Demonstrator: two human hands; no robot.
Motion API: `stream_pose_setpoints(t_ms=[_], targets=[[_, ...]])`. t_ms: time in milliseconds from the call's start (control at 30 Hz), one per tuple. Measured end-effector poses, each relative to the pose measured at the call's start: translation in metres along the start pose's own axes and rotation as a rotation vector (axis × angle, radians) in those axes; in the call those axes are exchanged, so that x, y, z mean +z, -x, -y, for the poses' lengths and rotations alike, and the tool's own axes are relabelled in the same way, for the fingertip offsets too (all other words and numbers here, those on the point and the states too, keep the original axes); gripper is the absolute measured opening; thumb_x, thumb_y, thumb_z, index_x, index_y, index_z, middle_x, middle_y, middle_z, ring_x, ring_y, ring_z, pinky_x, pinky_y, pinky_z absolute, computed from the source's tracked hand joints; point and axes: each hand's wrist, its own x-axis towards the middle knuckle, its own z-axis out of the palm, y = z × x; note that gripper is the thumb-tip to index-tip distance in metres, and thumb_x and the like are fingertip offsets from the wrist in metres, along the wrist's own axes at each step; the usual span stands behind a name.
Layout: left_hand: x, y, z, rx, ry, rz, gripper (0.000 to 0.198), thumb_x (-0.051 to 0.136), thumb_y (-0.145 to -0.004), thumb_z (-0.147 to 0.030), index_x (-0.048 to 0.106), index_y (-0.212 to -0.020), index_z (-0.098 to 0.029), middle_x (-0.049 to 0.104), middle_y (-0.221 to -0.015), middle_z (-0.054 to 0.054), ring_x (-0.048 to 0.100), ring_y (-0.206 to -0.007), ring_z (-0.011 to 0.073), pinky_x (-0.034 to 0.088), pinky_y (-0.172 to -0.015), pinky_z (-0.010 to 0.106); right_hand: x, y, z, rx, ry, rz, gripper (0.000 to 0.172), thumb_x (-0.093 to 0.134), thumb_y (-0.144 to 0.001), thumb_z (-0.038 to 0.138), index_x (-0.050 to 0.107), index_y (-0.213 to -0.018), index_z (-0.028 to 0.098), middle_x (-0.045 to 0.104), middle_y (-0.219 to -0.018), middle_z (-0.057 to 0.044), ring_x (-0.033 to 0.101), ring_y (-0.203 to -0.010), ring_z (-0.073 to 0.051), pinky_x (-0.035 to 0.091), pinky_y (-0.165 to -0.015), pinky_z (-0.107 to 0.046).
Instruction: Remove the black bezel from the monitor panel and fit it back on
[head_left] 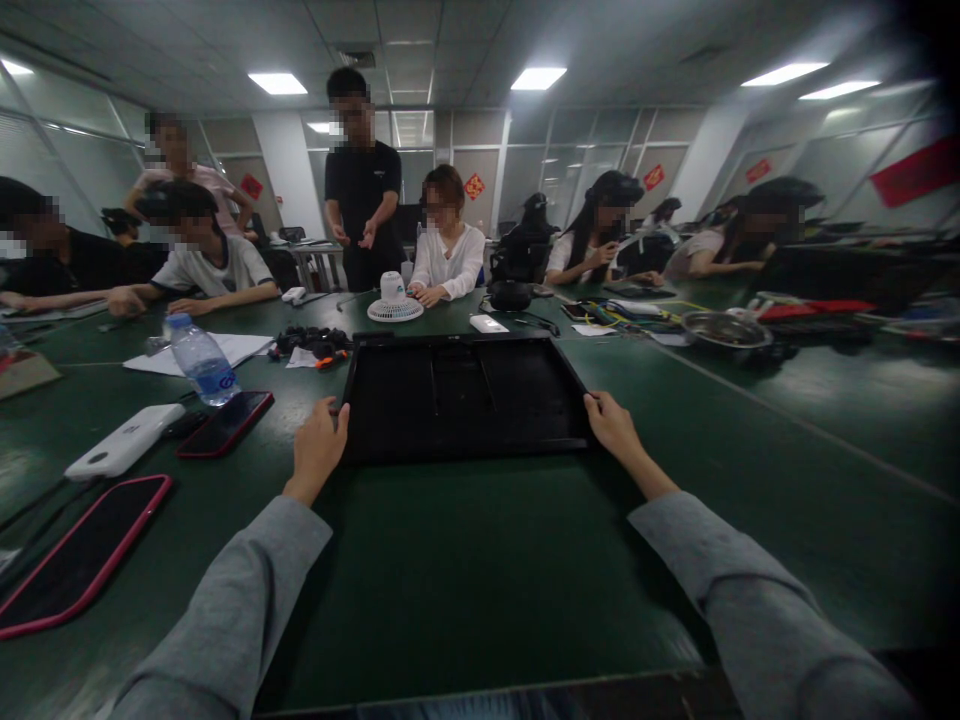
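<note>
A wide black rectangular tray-like panel with raised edges lies on the green table in front of me. At its left edge is my left hand, thumb against the rim and fingers curled around the outer side. My right hand grips the right edge, the thumb on top and the other fingers mostly hidden. Both grey sleeves rest low over the table.
Left of the panel are a water bottle, a dark phone, a white power bank and a red-edged phone. Beyond it stand a white fan and a metal bowl. Several people are around the table.
</note>
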Motion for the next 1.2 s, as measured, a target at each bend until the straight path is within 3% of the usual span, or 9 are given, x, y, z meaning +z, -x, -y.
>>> stream_pose_setpoints(t_ms=[100,167,267,400,733,867,1000,1100,1200], targets=[[-0.004,0.002,-0.007,0.068,0.005,-0.146,0.051,0.035,-0.100,-0.047,0.052,-0.134,-0.013,0.064,-0.128,0.017,0.060,-0.120,0.0301,0.044,-0.100,0.043,-0.001,0.000,0.001,0.009,0.005,0.013,0.046,0.038,-0.098,0.042,0.063,-0.126,0.015,0.072,-0.105,-0.017,0.066,-0.100,-0.030,0.048,-0.084,-0.039],[-0.005,0.005,-0.013,0.131,0.004,-0.176,0.053,0.033,-0.101,-0.046,0.049,-0.140,-0.013,0.058,-0.138,0.018,0.053,-0.129,0.0296,0.040,-0.106,0.044,-0.002,0.000,0.001,0.016,0.008,0.026,0.048,0.037,-0.098,0.042,0.062,-0.128,0.014,0.071,-0.106,-0.018,0.066,-0.101,-0.031,0.048,-0.085,-0.039],[-0.003,0.010,-0.020,0.254,-0.031,-0.054,0.056,0.032,-0.102,-0.044,0.039,-0.150,-0.017,0.046,-0.153,0.014,0.039,-0.143,0.0261,0.030,-0.116,0.044,-0.003,0.001,0.003,0.031,0.008,0.044,0.048,0.037,-0.099,0.042,0.061,-0.129,0.014,0.070,-0.109,-0.019,0.065,-0.103,-0.032,0.048,-0.086,-0.040],[0.006,0.016,-0.024,0.353,-0.107,0.201,0.052,0.034,-0.101,-0.045,0.045,-0.149,-0.026,0.041,-0.159,0.006,0.028,-0.150,0.0238,0.021,-0.121,0.045,-0.003,0.003,0.005,0.034,0.003,0.031,0.048,0.038,-0.098,0.042,0.062,-0.128,0.014,0.070,-0.109,-0.019,0.065,-0.104,-0.033,0.047,-0.087,-0.041],[0.011,0.015,-0.019,0.389,-0.142,0.176,0.054,0.032,-0.102,-0.048,0.048,-0.148,-0.024,0.038,-0.160,0.005,0.028,-0.150,0.0244,0.022,-0.122,0.049,0.004,-0.002,-0.005,-0.031,0.006,0.001,0.046,0.038,-0.097,0.042,0.062,-0.123,0.014,0.071,-0.104,-0.018,0.065,-0.096,-0.031,0.048,-0.085,-0.042],[0.012,0.015,-0.018,0.401,-0.189,0.148,0.056,0.027,-0.102,-0.050,0.047,-0.148,-0.025,0.037,-0.160,0.003,0.025,-0.152,0.0242,0.023,-0.122,0.050,0.007,-0.005,-0.008,-0.199,0.036,-0.179,0.045,0.039,-0.093,0.038,0.063,-0.117,0.008,0.067,-0.105,-0.022,0.061,-0.103,-0.033,0.045,-0.093,-0.050],[0.013,0.015,-0.017,0.411,-0.222,0.122,0.059,0.025,-0.102,-0.051,0.047,-0.148,-0.023,0.036,-0.161,0.003,0.020,-0.153,0.0254,0.023,-0.121,0.053,-0.004,0.004,0.008,-0.303,0.089,-0.467,0.056,0.044,-0.092,0.042,0.053,-0.133,0.005,0.053,-0.129,-0.026,0.045,-0.125,-0.037,0.039,-0.102,-0.057],[0.013,0.015,-0.016,0.415,-0.225,0.121,0.059,0.025,-0.102,-0.052,0.047,-0.149,-0.024,0.035,-0.161,0.004,0.021,-0.153,0.0260,0.024,-0.121,0.054,-0.013,0.018,0.032,-0.361,0.077,-0.529,0.064,0.042,-0.095,0.047,0.038,-0.148,0.011,0.043,-0.142,-0.023,0.039,-0.132,-0.036,0.038,-0.103,-0.058],[0.014,0.015,-0.015,0.413,-0.226,0.122,0.058,0.025,-0.102,-0.051,0.046,-0.149,-0.024,0.035,-0.161,0.004,0.022,-0.153,0.0264,0.025,-0.120,0.054,-0.012,0.032,0.053,-0.466,0.072,-0.510,0.068,0.038,-0.098,0.048,0.023,-0.156,0.015,0.034,-0.152,-0.022,0.033,-0.141,-0.035,0.034,-0.108,-0.059]])
